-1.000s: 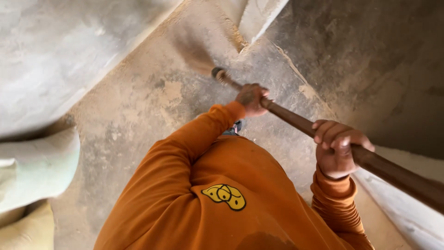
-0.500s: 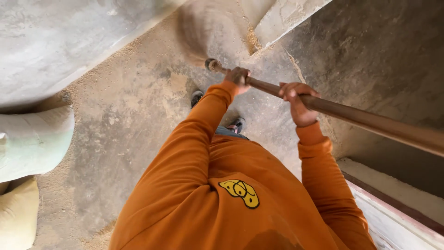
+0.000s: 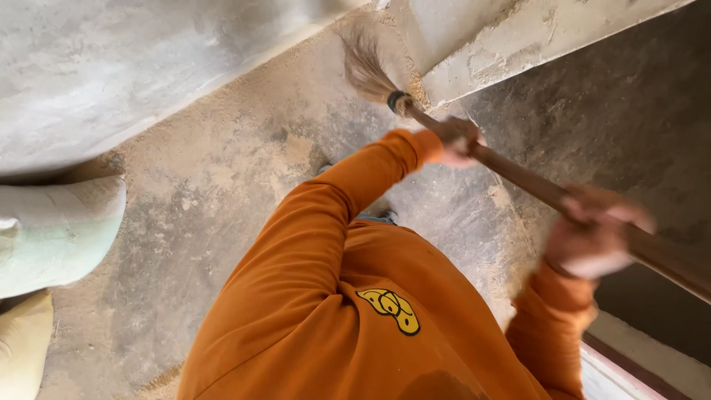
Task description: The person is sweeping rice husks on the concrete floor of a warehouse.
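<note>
I hold a long brown wooden broom handle (image 3: 522, 176) with both hands. My left hand (image 3: 458, 139) grips it low, close to the black binding and the tan bristle head (image 3: 364, 68). My right hand (image 3: 598, 232), blurred by motion, grips the handle higher up at the right. The bristles rest on a dusty concrete floor (image 3: 222, 192) near the foot of a pale concrete step (image 3: 518, 37). My orange sleeves and sweatshirt with a yellow patch (image 3: 390, 307) fill the lower middle of the view.
A grey concrete wall (image 3: 111, 67) runs along the upper left. Pale sacks or bags (image 3: 52, 230) lie at the left edge. A dark wall (image 3: 629, 133) and a light ledge (image 3: 644, 363) close the right side. Sandy dust covers the floor.
The broom head has swung up and left toward the step, and its bristles are now sharp in view. My right hand has moved right and down along the handle.
</note>
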